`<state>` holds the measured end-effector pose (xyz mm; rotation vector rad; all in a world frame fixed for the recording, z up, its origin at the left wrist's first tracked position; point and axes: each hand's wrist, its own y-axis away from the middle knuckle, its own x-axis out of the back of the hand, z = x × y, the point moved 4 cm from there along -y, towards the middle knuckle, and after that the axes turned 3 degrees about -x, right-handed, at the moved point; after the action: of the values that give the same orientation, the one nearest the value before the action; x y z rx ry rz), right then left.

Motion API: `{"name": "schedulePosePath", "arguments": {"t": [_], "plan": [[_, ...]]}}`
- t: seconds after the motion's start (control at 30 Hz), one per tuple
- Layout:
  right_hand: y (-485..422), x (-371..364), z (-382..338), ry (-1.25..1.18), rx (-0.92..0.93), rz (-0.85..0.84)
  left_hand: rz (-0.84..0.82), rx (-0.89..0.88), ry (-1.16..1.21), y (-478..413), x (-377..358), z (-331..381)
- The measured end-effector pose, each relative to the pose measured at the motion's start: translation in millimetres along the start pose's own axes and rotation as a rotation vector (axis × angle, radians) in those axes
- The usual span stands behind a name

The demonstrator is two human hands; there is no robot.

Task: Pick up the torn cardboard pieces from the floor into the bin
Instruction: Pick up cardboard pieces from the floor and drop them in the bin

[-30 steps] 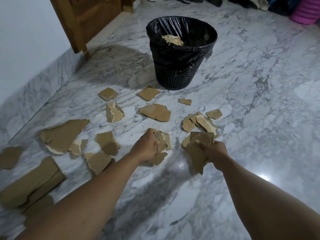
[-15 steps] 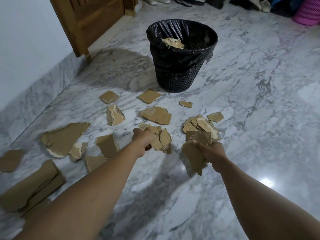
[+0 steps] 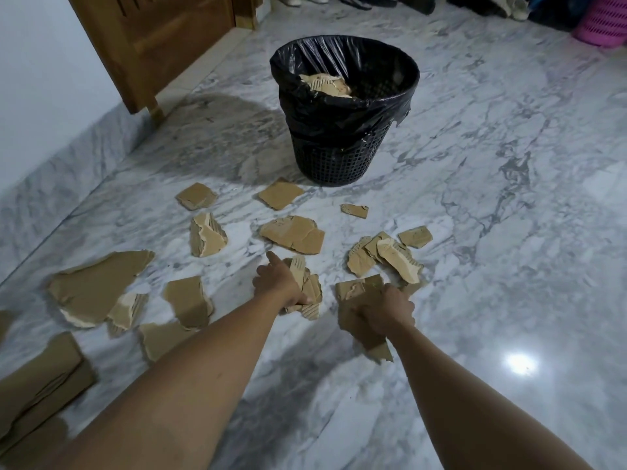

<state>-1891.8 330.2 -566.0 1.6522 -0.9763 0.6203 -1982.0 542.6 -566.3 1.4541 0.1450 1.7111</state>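
Several torn brown cardboard pieces lie scattered on the marble floor (image 3: 509, 266). A black mesh bin (image 3: 339, 157) with a black liner stands beyond them, with cardboard scraps (image 3: 327, 84) inside. My left hand (image 3: 280, 283) grips a small bunch of cardboard pieces (image 3: 310, 290), its index finger stretched forward. My right hand (image 3: 385, 312) is closed on a larger cardboard piece (image 3: 359, 325) that hangs below the fist. Both hands hover low over the floor, short of the bin. A double piece (image 3: 293, 234) lies just ahead of the left hand, and a cluster (image 3: 383, 256) ahead of the right.
A big cardboard piece (image 3: 95, 286) and a folded slab (image 3: 37, 385) lie at the left near the marble skirting. A wooden door (image 3: 159, 39) stands at the back left. Shoes and a pink basket (image 3: 604, 22) line the far edge.
Both hands have lifted off the floor with their cardboard and moved slightly forward towards the bin. The left index finger now points ahead.
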Motion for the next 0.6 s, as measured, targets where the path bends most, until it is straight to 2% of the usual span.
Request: {"name": "schedulePosePath", "arguments": {"t": [0.13,0.3,0.37,0.47,0.53,0.6], "plan": [[-6.5,2.4,-1.2,-0.141,-0.071,-0.06,-0.016,-0.017,0.072,-3.3,1.0,5.5],[-6.0,27.1,-26.8,0.147,0.116,-0.227,-0.038,-0.038,0.085,-6.6,3.2,9.4],[-16.8,39.2,-33.4,0.159,0.173,-0.261,-0.049,-0.042,0.067,-7.9,5.3,9.3],[-36.6,65.8,-34.8,0.166,0.189,-0.092,-0.056,-0.057,0.056,-11.3,3.7,9.0],[-49.5,79.4,-28.2,0.204,0.096,0.03,-0.063,-0.07,0.075,-13.7,1.5,8.9],[-59.9,82.2,-25.3,0.189,0.072,0.058,-0.07,-0.08,0.091,-15.1,0.7,8.7]]}}
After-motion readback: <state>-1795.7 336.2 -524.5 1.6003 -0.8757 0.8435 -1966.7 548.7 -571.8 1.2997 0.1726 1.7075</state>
